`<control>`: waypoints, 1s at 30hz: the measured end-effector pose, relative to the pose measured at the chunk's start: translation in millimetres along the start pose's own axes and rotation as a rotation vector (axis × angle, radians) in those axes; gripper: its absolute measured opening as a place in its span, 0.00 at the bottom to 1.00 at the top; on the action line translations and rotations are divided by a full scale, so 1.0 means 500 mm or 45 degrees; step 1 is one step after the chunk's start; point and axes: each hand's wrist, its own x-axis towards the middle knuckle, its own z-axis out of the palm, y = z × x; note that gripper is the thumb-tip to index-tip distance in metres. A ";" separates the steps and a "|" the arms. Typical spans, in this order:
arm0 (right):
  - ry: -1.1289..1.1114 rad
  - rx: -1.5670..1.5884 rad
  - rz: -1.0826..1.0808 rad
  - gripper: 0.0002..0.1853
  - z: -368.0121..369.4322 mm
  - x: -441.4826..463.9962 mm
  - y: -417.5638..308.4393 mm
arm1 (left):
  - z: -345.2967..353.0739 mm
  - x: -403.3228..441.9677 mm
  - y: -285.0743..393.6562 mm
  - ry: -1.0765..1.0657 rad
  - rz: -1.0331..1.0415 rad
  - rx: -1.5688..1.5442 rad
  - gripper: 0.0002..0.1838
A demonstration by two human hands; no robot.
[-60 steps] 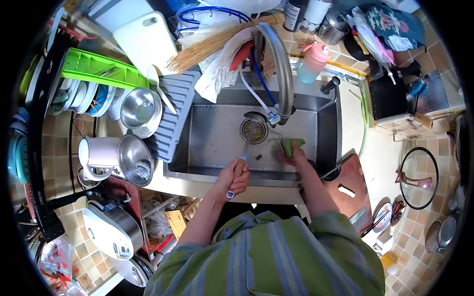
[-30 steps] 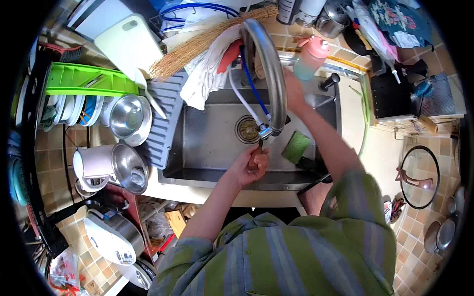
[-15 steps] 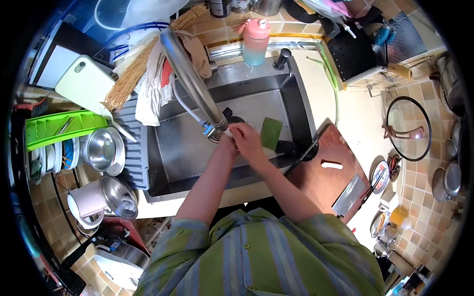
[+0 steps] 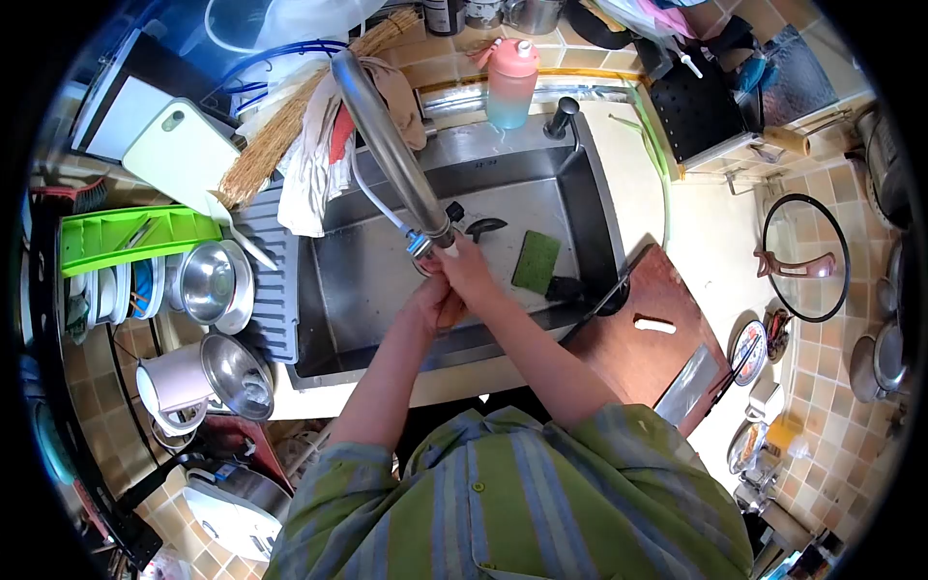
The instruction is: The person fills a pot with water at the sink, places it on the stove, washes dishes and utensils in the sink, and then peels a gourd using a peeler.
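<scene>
My right hand (image 4: 462,271) is closed just under the faucet (image 4: 391,159) head. A pale bit shows at its fingertips, but I cannot make out what it is. Below and to the left, my left hand (image 4: 425,302) is closed and touches the right one. An orange-brown patch (image 4: 451,310) shows beneath the hands, its kind unclear. Both hands are over the steel sink (image 4: 362,275). To their right in the sink lies a green scouring pad (image 4: 536,262), beside a dark object (image 4: 565,289). A black curved item (image 4: 486,226) lies behind the hands.
A brown cutting board (image 4: 619,338) with a broad metal blade (image 4: 687,386) is at the right. A pink-and-teal bottle (image 4: 511,87) stands behind the sink. On the left are a grey drying mat (image 4: 266,290), metal bowls (image 4: 208,282) and a green rack (image 4: 140,240).
My left hand has moved down and left from the faucet head, with the orange-brown patch now showing. The black curved item in the sink is less hidden. The view has shifted slightly.
</scene>
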 end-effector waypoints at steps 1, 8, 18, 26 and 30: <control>-0.045 -0.225 -0.208 0.15 -0.001 -0.012 0.007 | 0.008 -0.011 0.000 0.049 0.012 0.015 0.15; -0.534 -0.733 -0.890 0.17 -0.069 -0.075 0.001 | 0.042 -0.099 -0.033 0.317 0.171 0.432 0.19; -0.387 -1.454 -1.133 0.17 -0.133 0.017 0.022 | 0.066 -0.207 -0.076 0.391 0.284 1.150 0.21; 0.054 -1.218 -0.581 0.16 -0.160 0.067 0.100 | 0.006 -0.161 -0.046 -0.269 -0.212 -0.316 0.19; 0.599 -0.870 -0.615 0.15 -0.187 0.108 0.174 | 0.057 -0.093 -0.016 -0.606 -0.474 -1.068 0.14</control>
